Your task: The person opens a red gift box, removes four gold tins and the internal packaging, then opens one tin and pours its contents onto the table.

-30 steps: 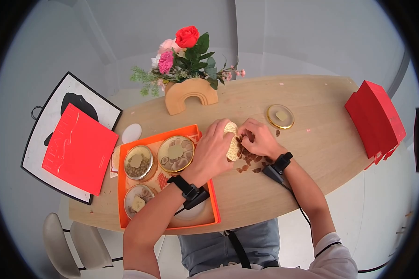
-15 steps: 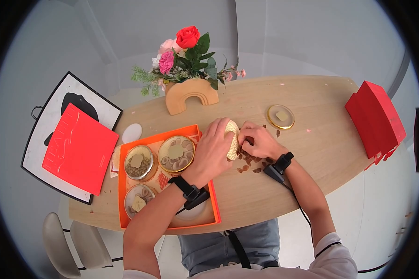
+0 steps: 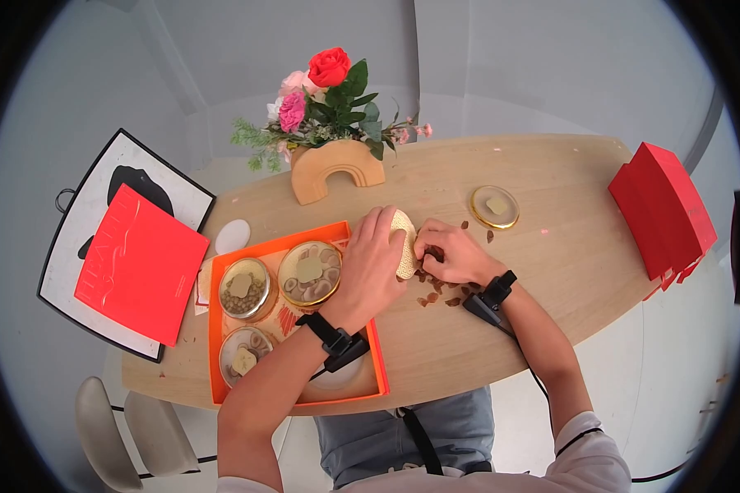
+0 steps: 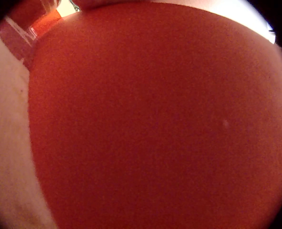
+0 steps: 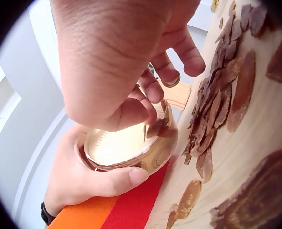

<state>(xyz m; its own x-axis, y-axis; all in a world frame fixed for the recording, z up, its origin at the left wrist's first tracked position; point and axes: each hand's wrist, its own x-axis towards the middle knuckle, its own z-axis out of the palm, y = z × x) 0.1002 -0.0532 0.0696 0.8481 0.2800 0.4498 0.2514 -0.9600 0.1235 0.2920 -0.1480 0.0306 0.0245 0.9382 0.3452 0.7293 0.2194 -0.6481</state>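
Note:
Tilted on its side, a clear round jar [image 5: 155, 152] with a pale textured disc [image 3: 403, 243] inside is gripped by the left hand [image 3: 368, 267], its thumb along the rim in the right wrist view. The right hand [image 3: 462, 253] is at the jar's mouth, thumb and fingers pinching at dark brown slices [image 5: 158, 128] along the disc's edge; its outer fingers are loosely curled. More brown slices [image 5: 212, 109] lie heaped on the table beside the jar. A blurred red surface [image 4: 155, 119] fills most of the left wrist view.
An orange box [image 3: 382, 361] with lidded jars [image 3: 311, 274] stands left of the hands. A gold-rimmed lid [image 3: 495, 207] lies behind the right hand. Flowers in a wooden arch vase [image 3: 308, 177] stand at the back, a red box [image 3: 662, 214] at the right, a red bag [image 3: 144, 263] at the left.
The left hand and jar have moved slightly left and up in the head view. The right hand has shifted slightly, and a little more space shows between the two hands.

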